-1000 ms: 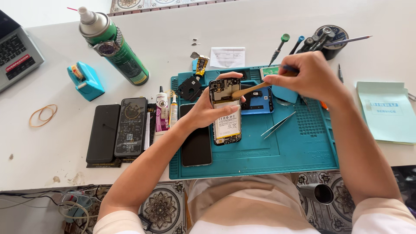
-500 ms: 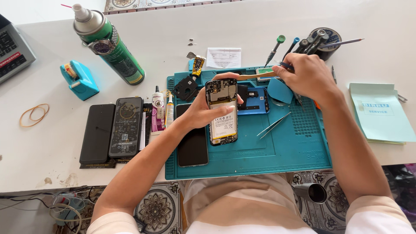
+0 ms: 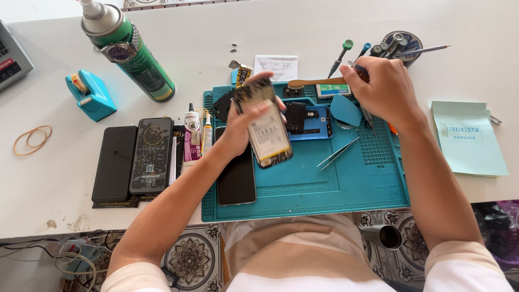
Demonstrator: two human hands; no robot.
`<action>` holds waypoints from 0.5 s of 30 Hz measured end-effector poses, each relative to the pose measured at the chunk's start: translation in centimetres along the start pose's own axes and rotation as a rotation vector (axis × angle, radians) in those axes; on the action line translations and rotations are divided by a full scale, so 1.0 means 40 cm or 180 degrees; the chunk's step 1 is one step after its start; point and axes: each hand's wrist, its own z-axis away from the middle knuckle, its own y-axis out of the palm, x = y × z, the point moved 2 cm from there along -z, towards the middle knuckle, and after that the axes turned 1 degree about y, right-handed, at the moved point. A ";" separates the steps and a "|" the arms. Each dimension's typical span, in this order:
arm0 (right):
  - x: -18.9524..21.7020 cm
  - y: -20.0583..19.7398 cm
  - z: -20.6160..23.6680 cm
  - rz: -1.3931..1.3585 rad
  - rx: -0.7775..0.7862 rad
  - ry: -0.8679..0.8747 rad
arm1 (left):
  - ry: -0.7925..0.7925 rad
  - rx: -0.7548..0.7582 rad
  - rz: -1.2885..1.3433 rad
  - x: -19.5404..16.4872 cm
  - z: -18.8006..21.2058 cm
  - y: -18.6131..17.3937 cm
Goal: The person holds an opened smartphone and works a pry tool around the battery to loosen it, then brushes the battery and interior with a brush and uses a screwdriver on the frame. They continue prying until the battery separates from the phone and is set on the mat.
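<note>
Left hand (image 3: 240, 127) is wrapped around an opened-up phone (image 3: 266, 125), holding it tilted above the teal mat (image 3: 303, 184). Right hand (image 3: 381, 89) is closed on a wooden-handled brush (image 3: 316, 83) near the mat's top edge. Tweezers (image 3: 338, 153) lie on the mat, and a green spray can (image 3: 130, 51) stands on the surface to the left.

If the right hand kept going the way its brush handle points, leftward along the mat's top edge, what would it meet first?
Probably the opened phone raised in the left hand. The right hand holds a wooden-handled tool whose tip ends just short of the phone's top, though relative height is unclear.
</note>
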 end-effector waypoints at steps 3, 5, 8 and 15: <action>0.026 0.003 -0.001 -0.0589 0.0316 -0.0377 | -0.0107 -0.0413 0.0564 -0.010 -0.008 -0.016; 0.057 0.014 0.008 -0.0799 0.0570 -0.0705 | -0.0125 -0.0626 0.0788 -0.015 -0.008 -0.023; 0.104 0.032 0.021 -0.0776 0.0779 -0.1056 | -0.0041 -0.0841 0.0892 -0.022 -0.009 -0.031; 0.150 0.058 0.036 -0.0795 0.0904 -0.0810 | -0.0056 -0.1015 0.0943 -0.021 -0.006 -0.037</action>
